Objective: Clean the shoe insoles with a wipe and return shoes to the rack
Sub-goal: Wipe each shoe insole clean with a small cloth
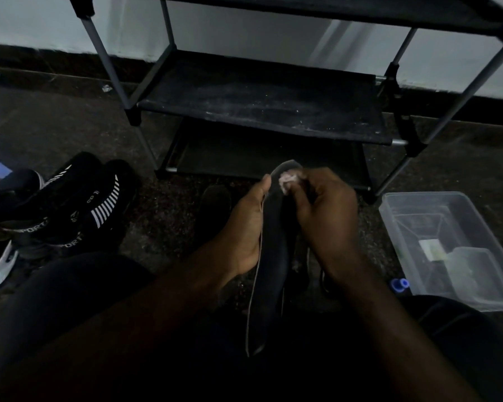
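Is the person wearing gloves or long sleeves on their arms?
No. The left hand and right hand are bare: no gloves, rings or watch showing. The left forearm and right forearm are bare too, no sleeve in view.

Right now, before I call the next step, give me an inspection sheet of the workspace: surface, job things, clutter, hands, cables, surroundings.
Surface: dark speckled floor.
Job's things: insole held over the lap; wipe at its far end; black shoes on the floor at left; rack ahead, shelf dusty.
Clutter: clear tub at right, blue cap beside it, paper scraps near the wall.
Hands: left hand grips the insole's edge; right hand pinches the wipe.
Cables: nothing seen.
Surroundings: pale wall behind the rack; dim light.
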A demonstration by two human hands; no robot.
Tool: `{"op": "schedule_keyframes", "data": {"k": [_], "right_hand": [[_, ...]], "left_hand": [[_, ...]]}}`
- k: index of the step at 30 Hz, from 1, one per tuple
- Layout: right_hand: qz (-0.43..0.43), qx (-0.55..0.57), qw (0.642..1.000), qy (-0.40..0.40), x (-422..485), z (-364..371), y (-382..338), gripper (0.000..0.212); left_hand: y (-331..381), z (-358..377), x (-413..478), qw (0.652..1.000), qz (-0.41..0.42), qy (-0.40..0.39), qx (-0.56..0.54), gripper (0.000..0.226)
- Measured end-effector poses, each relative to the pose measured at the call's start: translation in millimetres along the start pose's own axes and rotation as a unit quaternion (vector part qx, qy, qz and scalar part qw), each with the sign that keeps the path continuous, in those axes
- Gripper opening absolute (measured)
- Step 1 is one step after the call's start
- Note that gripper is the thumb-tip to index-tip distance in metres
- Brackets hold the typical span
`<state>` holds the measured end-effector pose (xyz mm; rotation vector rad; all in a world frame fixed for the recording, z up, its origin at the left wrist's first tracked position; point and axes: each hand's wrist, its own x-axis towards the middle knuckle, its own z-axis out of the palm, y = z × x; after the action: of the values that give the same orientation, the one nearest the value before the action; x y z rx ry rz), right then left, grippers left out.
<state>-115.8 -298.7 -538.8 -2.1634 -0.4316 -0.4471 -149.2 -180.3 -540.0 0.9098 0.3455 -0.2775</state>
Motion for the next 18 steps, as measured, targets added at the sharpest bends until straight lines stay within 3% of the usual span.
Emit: {"op": "schedule_keyframes", "data": {"k": [2, 6, 8, 12, 18], "right_hand": [[0.019, 0.022, 1.0, 0.003, -1, -1, -1, 0.011], [-0.038, 0.071, 0.992, -0.094, -14, 1, -18, 0.013], [-0.04, 0.037, 0.996, -0.066, -11, 3, -12, 0.012], [0.044, 0.023, 0.999, 0.005, 1, 0, 5, 0.016], [-0.032, 0.033, 0.996, -0.082, -14, 2, -14, 0.012]], "left_hand": [[-2, -1, 0, 1.0, -0.012, -0.007, -0.01, 0.052], [2, -5, 0, 1.0, -0.003, 0.009, 0.018, 0.055], [1, -2, -1, 1.0, -0.003, 0.013, 0.027, 0.057], [-9, 3, 0, 0.999, -0.044, -0.004, 0.016, 0.059], [-4, -5, 1, 0.999, -0.01, 0.018, 0.037, 0.064]]}}
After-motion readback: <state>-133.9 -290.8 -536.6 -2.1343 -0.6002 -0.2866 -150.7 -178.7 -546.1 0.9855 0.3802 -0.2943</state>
